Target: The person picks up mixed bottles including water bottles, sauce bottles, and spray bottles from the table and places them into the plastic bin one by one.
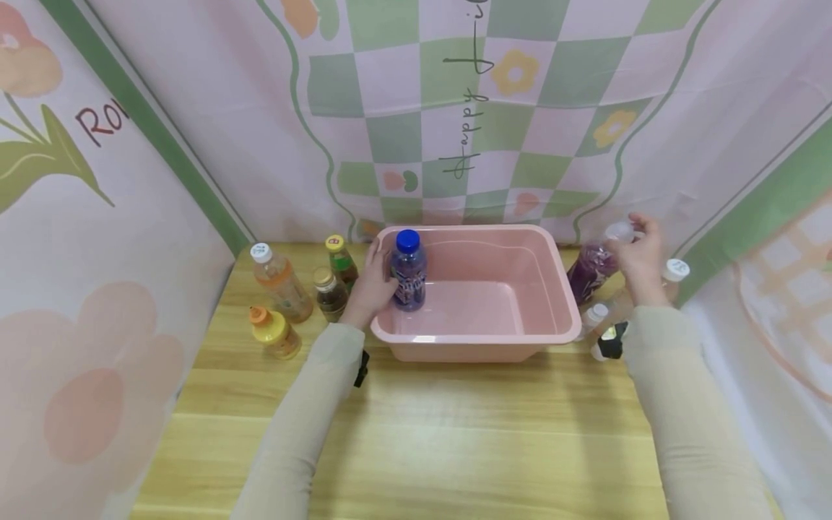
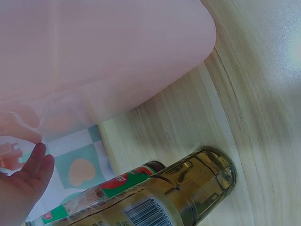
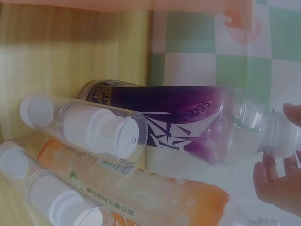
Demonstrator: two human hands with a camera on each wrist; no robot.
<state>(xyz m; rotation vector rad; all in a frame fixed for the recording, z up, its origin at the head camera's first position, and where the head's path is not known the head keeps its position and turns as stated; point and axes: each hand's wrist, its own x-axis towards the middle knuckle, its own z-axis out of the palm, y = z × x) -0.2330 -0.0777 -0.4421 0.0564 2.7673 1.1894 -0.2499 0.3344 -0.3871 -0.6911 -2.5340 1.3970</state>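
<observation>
Looking down from the head camera: on a wood-grain surface (image 1: 416, 433), a pink tub (image 1: 468, 352), slightly above and right of the view's middle. Inside, near the tub's 9 o'clock end, a blue-capped bottle (image 1: 408, 278), upright.

At 9 o'clock on the tub's rim, just beside that bottle, a left hand (image 1: 372, 289). Left grip: cannot tell whether clamped on the rim or only resting against it.

At 3 o'clock, just outside the tub, a purple bottle (image 1: 588, 273), with white jagged shapes on the label in the right wrist view. At its top, a right hand (image 1: 640, 263), grip clamped on the neck and cap, thumb and fingers to either side.

Below that hand, toward 3 and 4 o'clock from the tub, two small clear-and-white bottles (image 3: 84, 125) and a taller orange bottle (image 3: 155, 190), close together.

Past the left hand, at 9 o'clock, a green-labelled bottle (image 1: 343, 271) and a gold-capped jar (image 1: 331, 302), near each other; farther out, a white-capped amber drink (image 1: 289, 292); between 8 and 9, a yellow squeeze bottle (image 1: 279, 339) with an orange tip.

At 12 o'clock, a green-and-white checked curtain (image 1: 455, 130), partly lettered "Happy". From 7 and 5 o'clock, pale sleeves (image 1: 312, 412).
</observation>
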